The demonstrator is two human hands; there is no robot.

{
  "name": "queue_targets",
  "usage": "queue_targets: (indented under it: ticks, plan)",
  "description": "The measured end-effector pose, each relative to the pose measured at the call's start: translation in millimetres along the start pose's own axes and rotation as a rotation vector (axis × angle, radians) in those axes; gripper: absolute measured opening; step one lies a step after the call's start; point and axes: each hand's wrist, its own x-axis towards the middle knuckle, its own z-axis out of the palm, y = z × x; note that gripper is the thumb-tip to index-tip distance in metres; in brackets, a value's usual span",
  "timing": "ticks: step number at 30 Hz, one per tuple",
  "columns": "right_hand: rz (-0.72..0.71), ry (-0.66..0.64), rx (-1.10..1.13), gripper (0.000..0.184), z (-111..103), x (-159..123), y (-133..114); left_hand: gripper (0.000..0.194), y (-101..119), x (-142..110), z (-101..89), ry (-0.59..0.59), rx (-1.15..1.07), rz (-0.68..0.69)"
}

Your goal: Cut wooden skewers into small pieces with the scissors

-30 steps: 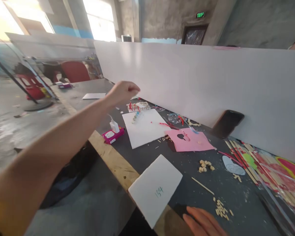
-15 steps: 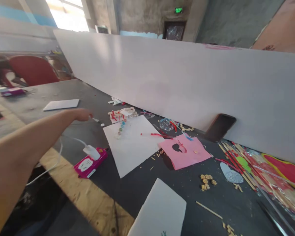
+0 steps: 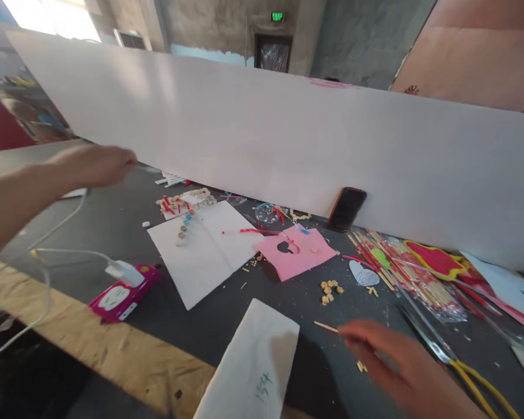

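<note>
My left hand (image 3: 94, 164) is stretched out to the far left above the dark table (image 3: 113, 218), blurred, with its fingers curled. A white cable (image 3: 59, 253) runs from it down to a white plug (image 3: 121, 271) on a pink power bank (image 3: 120, 291). My right hand (image 3: 395, 364) lies low over the table at the bottom right, fingers stretched forward. Its fingertips reach the end of a thin wooden stick (image 3: 326, 327). A white sheet marked 154 (image 3: 251, 366) lies to the left of that hand.
A long white board (image 3: 288, 134) walls off the table's far side, with a dark phone (image 3: 347, 208) leaning on it. White paper with beads (image 3: 205, 247), pink paper (image 3: 299, 251), wooden bits (image 3: 329, 289), bagged sticks (image 3: 413, 273) and yellow-handled scissors (image 3: 456, 358) lie around.
The view has swung right. My left hand has risen and moved left, pulling the white cable up with it. My right hand has come back into view beside the wooden stick.
</note>
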Motion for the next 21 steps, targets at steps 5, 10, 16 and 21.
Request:
queue_targets:
  ticks: [5, 10, 16, 21]
  plan:
    - [-0.014, 0.166, 0.622, 0.023, -10.0, 53.0, -21.4, 0.029, 148.4, -49.8, -81.4, 0.268, 0.053, 0.344]
    - [0.047, 0.285, 1.326, 0.029, -1.7, 79.7, -25.1, 0.01, 299.6, -115.7, -67.1, 0.207, -0.198, 0.56]
    - [0.052, 0.481, 1.466, 0.016, -13.8, 74.0, 12.9, 0.013, 395.6, -150.2, -8.4, 0.193, -0.494, 0.606]
    - [0.15, 0.651, 1.493, 0.012, -24.5, 68.0, 63.1, 0.011, 424.9, -128.8, 17.7, -0.05, -1.107, 0.54]
